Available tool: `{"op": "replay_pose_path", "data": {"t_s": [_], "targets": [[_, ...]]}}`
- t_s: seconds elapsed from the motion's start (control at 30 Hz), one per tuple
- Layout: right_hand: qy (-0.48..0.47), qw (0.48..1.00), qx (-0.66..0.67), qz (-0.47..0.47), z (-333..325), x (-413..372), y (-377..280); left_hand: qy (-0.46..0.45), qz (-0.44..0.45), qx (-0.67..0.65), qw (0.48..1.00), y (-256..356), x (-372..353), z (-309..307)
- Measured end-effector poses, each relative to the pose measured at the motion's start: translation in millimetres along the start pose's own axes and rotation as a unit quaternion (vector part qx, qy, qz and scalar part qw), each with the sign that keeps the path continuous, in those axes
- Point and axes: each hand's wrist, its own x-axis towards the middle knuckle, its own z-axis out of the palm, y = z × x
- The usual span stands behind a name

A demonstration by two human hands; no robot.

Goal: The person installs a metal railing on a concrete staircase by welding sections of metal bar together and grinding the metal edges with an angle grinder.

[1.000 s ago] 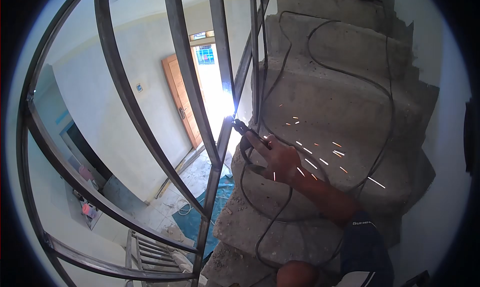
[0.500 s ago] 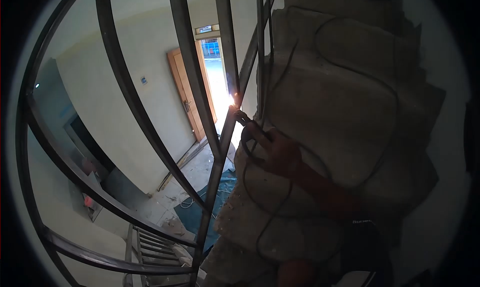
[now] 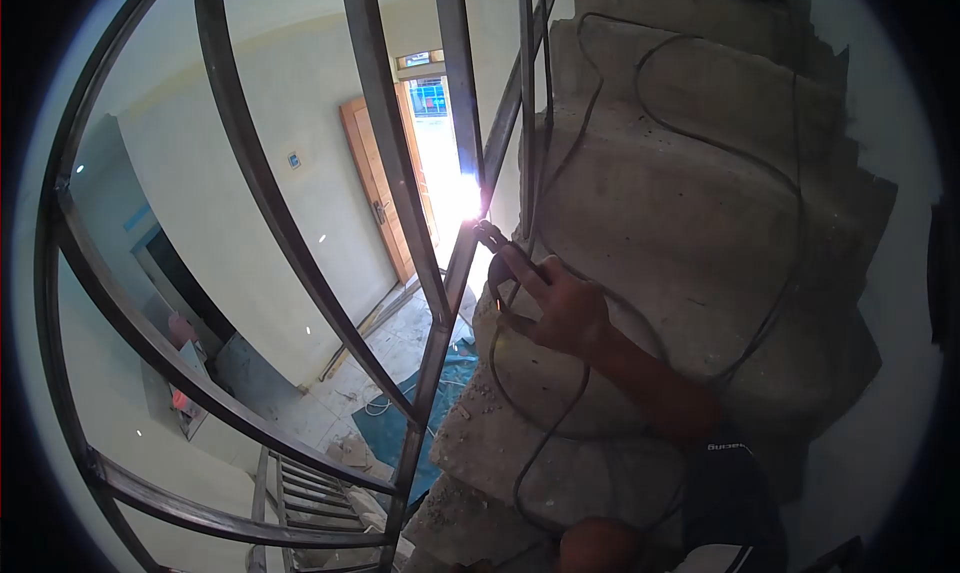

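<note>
My right hand (image 3: 565,308) is closed around the handle of a dark welding electrode holder (image 3: 490,235). Its jaws point up and left at the railing. At their tip a bright welding arc (image 3: 470,201) glares where an upright metal bar (image 3: 455,83) meets the slanted rail (image 3: 458,273). The glare hides the joint itself and any electrode. A black cable (image 3: 550,433) loops over the concrete steps below my wrist. My left hand is out of view.
Concrete stairs (image 3: 690,198) rise on the right with more cable on them. Curved metal bars (image 3: 250,173) fill the left. Beyond and below are an open wooden door (image 3: 375,188), a blue-green tarp (image 3: 395,438) on the floor, and another railing (image 3: 310,488).
The arc has become brighter and lights up the stairs and walls, and a few sparks fly at the left. My right hand stays nearly in place, with the view shifted slightly.
</note>
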Motion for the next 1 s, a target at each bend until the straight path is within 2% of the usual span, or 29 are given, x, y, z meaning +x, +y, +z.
{"op": "replay_pose_path", "data": {"t_s": [0.23, 0.3, 0.33, 0.6, 0.77, 0.87, 0.93, 1.0], "targets": [[0.003, 1.000, 0.001, 0.003, -8, 2, -3, -0.030, -0.002, -0.002, 1.000, 4, 4, -4], [-0.098, 0.994, 0.029, 0.047, -19, 4, -6, -0.040, -0.004, -0.003, 0.999, 5, 5, -5], [0.047, 0.995, 0.072, -0.041, -8, -1, 1, -0.045, -0.004, -0.004, 0.999, 6, 6, -6], [0.031, 0.998, 0.051, -0.028, -2, -1, 5, -0.113, -0.012, -0.035, 0.993, 16, 9, -16], [0.012, 0.997, 0.077, 0.002, -2, 2, 5, -0.186, -0.021, -0.080, 0.979, 22, 8, -29], [0.012, 0.999, 0.048, 0.004, -1, 2, 4, -0.228, -0.020, -0.106, 0.968, 23, 6, -32], [0.004, 0.998, 0.060, 0.006, -2, 3, 4, -0.237, 0.003, -0.094, 0.967, 22, 5, -28], [-0.003, 0.999, 0.040, 0.012, 1, 2, 5, -0.214, 0.063, -0.030, 0.974, 19, 4, -13]]}}
